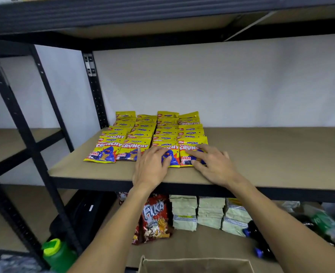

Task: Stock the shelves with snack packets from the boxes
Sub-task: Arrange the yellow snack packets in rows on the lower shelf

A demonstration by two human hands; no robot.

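Note:
Several yellow snack packets [123, 148] lie in overlapping rows on the brown middle shelf [271, 154] of a black metal rack. My left hand [153, 166] rests flat, fingers spread, on the front packet of the third row [171, 154]. My right hand [212, 164] presses with straight fingers on the front packet of the rightmost row [186, 152]. Below, at the bottom edge of the view, the rim of a cardboard box [196, 263] shows; its contents are hidden.
On the shelf below stand a red Fika snack bag [154, 217], stacks of pale green packets [210, 211] and dark bottles with blue caps [259, 243]. A green bottle [58, 253] sits at lower left. The shelf's right half is bare board.

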